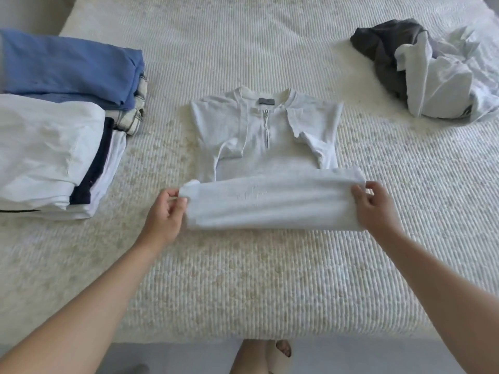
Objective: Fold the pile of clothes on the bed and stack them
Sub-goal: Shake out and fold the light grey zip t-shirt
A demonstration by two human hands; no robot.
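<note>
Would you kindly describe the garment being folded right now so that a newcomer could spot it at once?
Start at the white ribbed bedspread and look to its middle, between the folded stacks on the left and the crumpled pile on the right. The white top lies flat there, its hem pinched by both hands; only it has a short metal zip below the collar.

Setting: a bedroom in a home. Evidence: a wide bed covered by a cream ribbed woven bedspread [270, 279] fills nearly the whole view, with household laundry on it — a folded stack of white and navy garments [54, 157] beside a folded blue garment on checked cloth [70, 68] at left, and a loose heap of dark grey and white clothes [426, 74] at right. Below the bed's near edge, pale grey floor [189, 357] and a foot in an open cream slipper [280, 349] are visible.
</note>
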